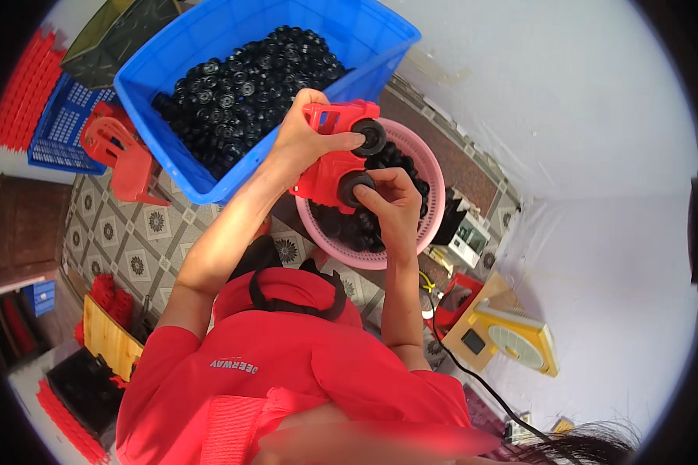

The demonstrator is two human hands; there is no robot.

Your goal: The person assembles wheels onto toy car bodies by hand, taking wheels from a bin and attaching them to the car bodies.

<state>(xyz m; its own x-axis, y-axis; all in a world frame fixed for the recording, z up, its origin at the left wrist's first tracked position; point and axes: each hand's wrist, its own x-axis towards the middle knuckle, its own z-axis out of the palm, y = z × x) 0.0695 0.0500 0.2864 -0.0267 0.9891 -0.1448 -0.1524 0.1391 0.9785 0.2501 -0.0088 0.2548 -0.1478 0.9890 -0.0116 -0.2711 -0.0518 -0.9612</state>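
A red plastic toy car [327, 172] is held up on its side in front of me, over the edge of a pink basket [436, 225]. My left hand [304, 133] grips the car's far end, its thumb resting against one black wheel [371, 138]. The fingers of my right hand [398, 208] are closed on the nearer black wheel [352, 191], thumb pressed to its face. Whether that wheel is fully seated on the car cannot be seen. Below the car, more black wheels [361, 232] lie in the basket, partly hidden by my hands.
A big blue bin [151, 93] with a heap of black wheels [248, 77] stands ahead to the left. Beside it are a small red chair [128, 155] and a blue crate [62, 128]. A yellow fan [512, 341] and a dark cable [473, 372] are at the right, near a white wall.
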